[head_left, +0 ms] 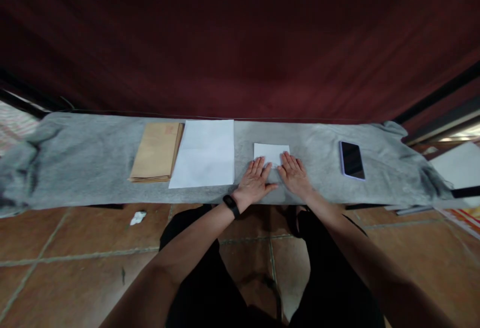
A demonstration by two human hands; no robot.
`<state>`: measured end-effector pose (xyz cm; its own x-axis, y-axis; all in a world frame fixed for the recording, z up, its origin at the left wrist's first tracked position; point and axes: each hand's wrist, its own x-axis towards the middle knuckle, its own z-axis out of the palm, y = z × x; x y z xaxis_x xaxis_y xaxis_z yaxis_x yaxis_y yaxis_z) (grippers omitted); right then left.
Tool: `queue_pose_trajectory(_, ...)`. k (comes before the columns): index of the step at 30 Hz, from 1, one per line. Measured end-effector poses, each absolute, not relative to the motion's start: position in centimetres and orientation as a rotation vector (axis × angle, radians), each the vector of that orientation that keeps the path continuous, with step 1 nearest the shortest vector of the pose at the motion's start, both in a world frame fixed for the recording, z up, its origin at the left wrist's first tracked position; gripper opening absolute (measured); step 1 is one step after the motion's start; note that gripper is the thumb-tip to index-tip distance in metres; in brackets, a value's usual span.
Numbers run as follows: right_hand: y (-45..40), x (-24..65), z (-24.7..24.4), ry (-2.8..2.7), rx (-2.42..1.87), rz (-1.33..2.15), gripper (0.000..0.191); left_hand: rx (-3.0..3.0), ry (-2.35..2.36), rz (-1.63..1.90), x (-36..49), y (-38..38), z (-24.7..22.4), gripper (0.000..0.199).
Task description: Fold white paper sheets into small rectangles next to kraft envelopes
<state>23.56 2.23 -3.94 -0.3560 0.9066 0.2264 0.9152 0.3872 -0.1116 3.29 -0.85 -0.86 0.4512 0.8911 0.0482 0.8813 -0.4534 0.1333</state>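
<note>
Smoothing seems in hand: right of frame centre, a small white rectangular paper is touched by left hand and right hand, fingers outstretched; even pressure seems needed next.

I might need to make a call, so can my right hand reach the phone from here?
Probably yes: the phone lies beyond the right hand, with only cloth showing between them. The hand would first have to leave the small paper.
</note>
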Motion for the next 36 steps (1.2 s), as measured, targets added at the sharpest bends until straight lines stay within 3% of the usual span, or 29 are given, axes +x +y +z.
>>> queue_pose_trajectory(9,1.7,24.1,-2.1,-2.334,-1.732,-0.104,0.061,2.611,1.629,0.086,3.9,-0.8,-0.5,0.086)
queue_pose_trajectory(18,2.3,18.8,-2.5,-2.449,-1.486,0.247,0.06,2.615,1.612,0.052,3.8,-0.5,-1.3,0.083)
queue_pose_trajectory(28,2.6,22.1,-3.5,-2.361,-1.615,-0.014,0.06,2.592,1.697,0.185,3.4,-0.8,-1.3,0.069)
queue_pose_trajectory(36,2.8,23.4,-3.8,-2.34,-1.615,-0.018,0.062,2.491,1.905,0.223,3.3,-0.3,-0.6,0.063)
